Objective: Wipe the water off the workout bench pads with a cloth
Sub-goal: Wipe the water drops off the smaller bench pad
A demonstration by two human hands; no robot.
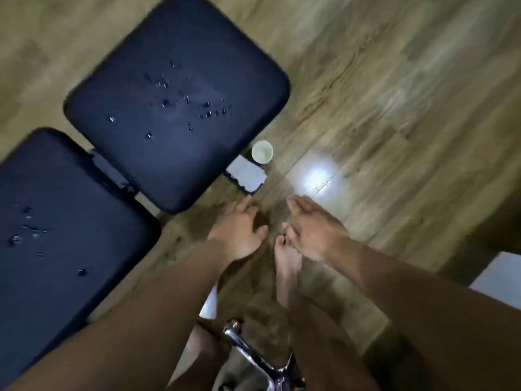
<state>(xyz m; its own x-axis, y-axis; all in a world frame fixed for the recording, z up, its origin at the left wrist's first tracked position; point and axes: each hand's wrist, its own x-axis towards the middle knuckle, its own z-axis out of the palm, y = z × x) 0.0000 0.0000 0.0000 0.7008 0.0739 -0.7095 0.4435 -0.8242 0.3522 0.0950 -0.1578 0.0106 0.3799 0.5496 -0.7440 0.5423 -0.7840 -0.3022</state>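
Note:
Two dark padded bench sections fill the left of the head view. The upper pad [180, 108] carries scattered water drops [186, 103] near its middle. More water drops [28, 230] lie on the lower-left pad [64, 235]. My left hand [239, 230] and my right hand [313, 227] both hover over the wooden floor to the right of the pads, fingers relaxed, holding nothing. A pale flat thing [246, 174], perhaps a folded cloth, lies on the floor by the upper pad's corner, just beyond my left fingertips. The picture is blurred.
A small round pale cup [262, 151] stands on the floor beside the flat thing. A bare foot [286, 266] rests on the floor under my hands. Chrome metal parts [253, 354] sit at the bottom centre. A bright light glare [318, 173] marks the wooden floor.

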